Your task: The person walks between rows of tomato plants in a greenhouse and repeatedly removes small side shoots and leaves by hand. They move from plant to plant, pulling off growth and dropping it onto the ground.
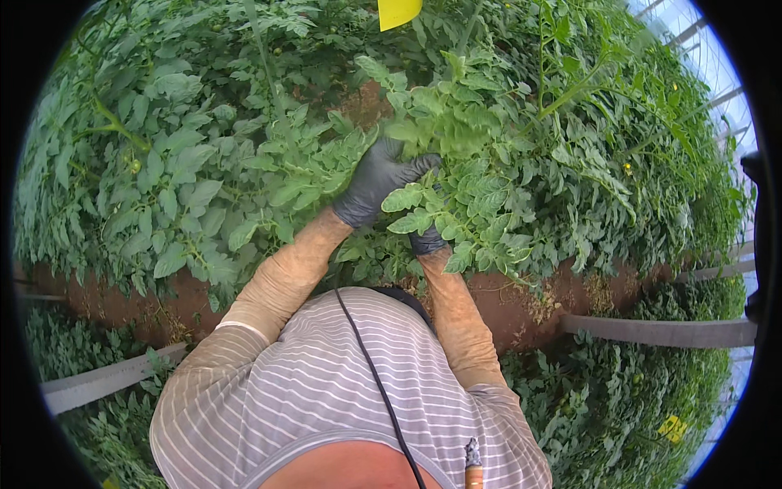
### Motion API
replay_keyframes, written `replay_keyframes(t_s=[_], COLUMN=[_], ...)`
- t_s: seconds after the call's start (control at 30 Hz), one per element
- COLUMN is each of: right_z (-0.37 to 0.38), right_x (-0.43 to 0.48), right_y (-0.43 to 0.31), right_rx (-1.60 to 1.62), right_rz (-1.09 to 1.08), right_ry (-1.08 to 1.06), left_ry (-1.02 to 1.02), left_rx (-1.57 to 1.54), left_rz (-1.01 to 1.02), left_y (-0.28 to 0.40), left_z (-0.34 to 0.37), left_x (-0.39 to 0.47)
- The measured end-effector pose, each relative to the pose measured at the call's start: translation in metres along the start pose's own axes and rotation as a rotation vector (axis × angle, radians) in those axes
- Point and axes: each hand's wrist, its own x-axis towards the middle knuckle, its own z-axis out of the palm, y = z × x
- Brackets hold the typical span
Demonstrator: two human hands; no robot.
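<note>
My left hand (372, 186), in a black glove, reaches into the leafy tomato plants (470, 122) in front of me. Its thumb points right, against a shoot with green leaves (449, 211), while the other fingers are lost behind foliage. My right hand (427, 240), also in a black glove, is lower and slightly to the right, under the same leaves. Only its wrist end and small patches show, so its grip is hidden. Leaves just above the left hand look blurred.
A yellow card (398, 13) hangs at the top, and another yellow card (673, 429) is among plants behind me. Brown ground (513, 305) runs between the rows. Grey bands (660, 332) cross at both sides. A black cable (372, 360) lies over my striped shirt; a smouldering cigarette (473, 467) shows below.
</note>
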Motion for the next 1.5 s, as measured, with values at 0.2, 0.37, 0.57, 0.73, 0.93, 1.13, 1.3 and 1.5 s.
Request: replay_keyframes(t_s=[0.2, 0.37, 0.57, 0.73, 0.93, 1.13, 1.3, 1.5], right_z=[0.033, 0.045, 0.033, 0.011, 0.019, 0.051, 0.050, 0.027], right_x=[0.032, 0.056, 0.047, 0.038, 0.056, 0.024, 0.053, 0.061], right_y=[-0.020, -0.029, -0.030, -0.033, -0.016, -0.059, -0.041, -0.005], right_rx=[-1.605, -1.573, -1.284, -0.596, -1.274, -0.536, -1.510, -0.512], right_rz=[-0.388, -0.621, -0.291, 0.111, -0.360, -0.084, -0.456, -0.127], right_ry=[0.122, 0.236, -0.003, -0.095, -0.157, -0.259, -0.134, 0.068], left_ry=[0.471, 0.486, 0.251, 0.010, -0.005, -0.022, -0.163, 0.185], left_rx=[-0.398, -0.136, 1.107, 0.652, 0.180, 0.357, 0.367, -0.060], left_rz=[-0.344, -0.369, 0.321, -0.213, -0.417, -0.630, -0.699, -0.658], left_y=[-0.019, -0.034, -0.054, -0.044, -0.006, -0.001, -0.005, -0.028], left_z=[-0.001, 0.003, -0.002, -0.031, -0.039, -0.041, -0.048, -0.060], left_x=[0.017, 0.017, -0.009, 0.005, 0.014, 0.016, 0.026, -0.004])
